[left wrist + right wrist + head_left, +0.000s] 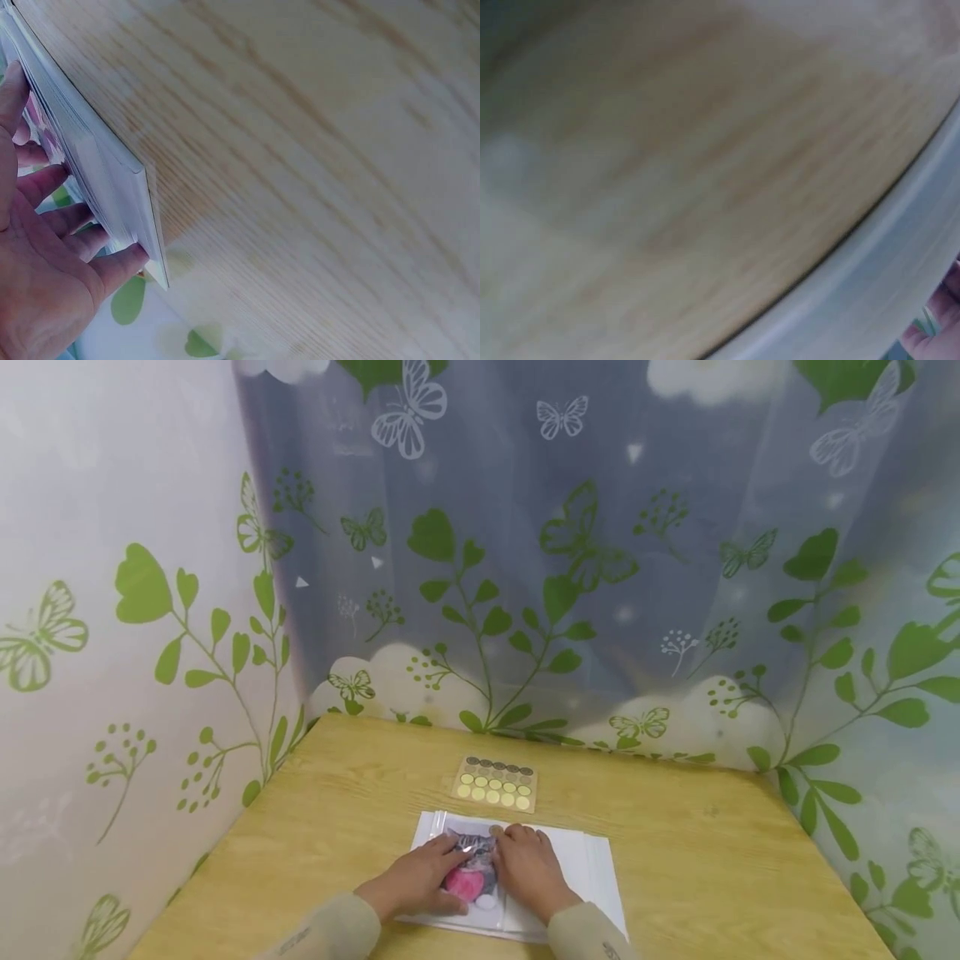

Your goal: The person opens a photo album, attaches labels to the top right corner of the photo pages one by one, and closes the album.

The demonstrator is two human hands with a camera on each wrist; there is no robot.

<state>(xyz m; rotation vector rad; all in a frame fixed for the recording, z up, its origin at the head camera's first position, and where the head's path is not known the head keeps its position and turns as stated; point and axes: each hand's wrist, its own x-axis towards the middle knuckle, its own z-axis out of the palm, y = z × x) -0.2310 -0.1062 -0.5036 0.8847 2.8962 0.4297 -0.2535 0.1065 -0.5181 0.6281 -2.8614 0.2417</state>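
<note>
A white album or booklet point(558, 852) with thick pages lies open on the table. On its left page is a picture of a grey striped cat with a bright pink patch point(465, 883), under a shiny clear cover. My left hand point(423, 881) rests on the left part of this page, fingers spread toward the picture; the left wrist view shows them along the page edges point(90, 172). At the picture's upper right, my right hand point(528, 864) presses on the page, fingertips beside a small brownish round sticker point(496, 831). Its palm side is hidden.
Beyond the album lies a sheet of round stickers point(495, 783) in rows of dark, tan and yellow. The wooden table point(337, 802) reaches back to a curtain point(525, 568) printed with leaves and butterflies, which also closes off both sides.
</note>
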